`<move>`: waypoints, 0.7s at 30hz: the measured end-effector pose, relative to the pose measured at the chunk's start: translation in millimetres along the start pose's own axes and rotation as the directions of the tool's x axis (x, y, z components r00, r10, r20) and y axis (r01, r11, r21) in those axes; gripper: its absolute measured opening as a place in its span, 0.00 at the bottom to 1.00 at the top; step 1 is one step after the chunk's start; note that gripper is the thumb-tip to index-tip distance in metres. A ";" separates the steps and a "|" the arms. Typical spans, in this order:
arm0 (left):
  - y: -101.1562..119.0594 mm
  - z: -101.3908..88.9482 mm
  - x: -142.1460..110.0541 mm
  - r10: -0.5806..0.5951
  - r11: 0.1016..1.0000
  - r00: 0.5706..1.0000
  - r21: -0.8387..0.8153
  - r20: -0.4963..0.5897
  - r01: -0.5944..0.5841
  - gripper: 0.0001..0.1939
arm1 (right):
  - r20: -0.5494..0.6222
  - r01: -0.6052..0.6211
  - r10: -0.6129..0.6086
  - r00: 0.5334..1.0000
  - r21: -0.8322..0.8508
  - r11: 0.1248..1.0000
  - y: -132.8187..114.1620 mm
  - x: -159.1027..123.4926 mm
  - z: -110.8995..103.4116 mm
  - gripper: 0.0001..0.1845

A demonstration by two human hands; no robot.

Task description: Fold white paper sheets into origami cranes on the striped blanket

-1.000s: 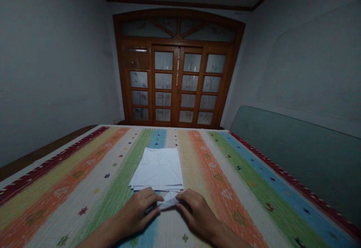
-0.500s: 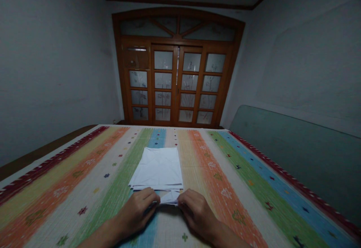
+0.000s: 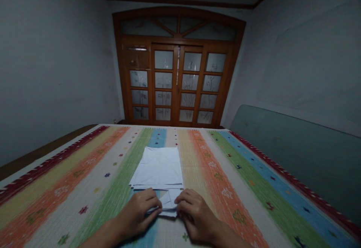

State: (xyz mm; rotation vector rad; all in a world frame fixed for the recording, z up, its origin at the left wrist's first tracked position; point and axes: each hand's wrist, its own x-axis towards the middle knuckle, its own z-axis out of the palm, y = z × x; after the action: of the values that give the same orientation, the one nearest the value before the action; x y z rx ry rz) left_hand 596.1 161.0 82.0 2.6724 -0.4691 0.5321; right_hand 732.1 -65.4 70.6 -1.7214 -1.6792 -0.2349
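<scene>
Pale walls [image 3: 50,64] close in the room on both sides, and across the far end a broad set of wooden doors [image 3: 180,92] stands under an arched top, its glass panes [image 3: 163,60] marked with plant designs. Before the doors stretches a desk [image 3: 50,148], its brown edge showing at the left, covered by a cloth [image 3: 113,199] striped in red, yellow, orange, cream, green and blue, with small figures scattered along the stripes. A grey-green panel [image 3: 290,146] with a rounded corner rises along the right side of the desk. On the cloth, straight ahead of the person's hands, lies a stack of white paper [image 3: 159,167], its sheets slightly out of line at the near edge; it takes up the space just beyond the fingers. The left hand [image 3: 143,208] and the right hand [image 3: 196,214] face each other at the near side of the stack, with a small folded white paper [image 3: 168,200] between them. Each grip is closed to a pinch, thumb against fingers, the left on the paper's left end and the right on its right end, so both ends are partly hidden. The folded paper's middle shows slanting creases; whether it touches the stack cannot be told.
</scene>
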 end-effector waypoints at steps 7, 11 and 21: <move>5.5 3.5 1.4 -0.126 0.987 0.991 -0.090 0.053 0.130 0.07 | 0.049 -0.104 0.105 0.993 -0.010 0.994 -1.5 -0.4 0.6 0.08; 3.9 9.0 1.5 -0.235 0.954 0.968 -0.171 0.087 0.247 0.07 | 0.058 -0.123 0.125 0.990 -0.035 0.992 1.2 2.2 2.2 0.04; 5.7 7.5 4.0 -0.289 0.933 0.951 -0.194 0.107 0.305 0.11 | 0.078 -0.169 0.176 0.981 -0.083 0.982 4.4 0.9 7.9 0.08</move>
State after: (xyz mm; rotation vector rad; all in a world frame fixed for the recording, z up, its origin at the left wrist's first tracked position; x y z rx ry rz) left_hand 599.5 151.9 78.9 2.5033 -0.1252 0.2739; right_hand 733.6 -59.6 63.7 -1.9468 -1.5872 -0.1483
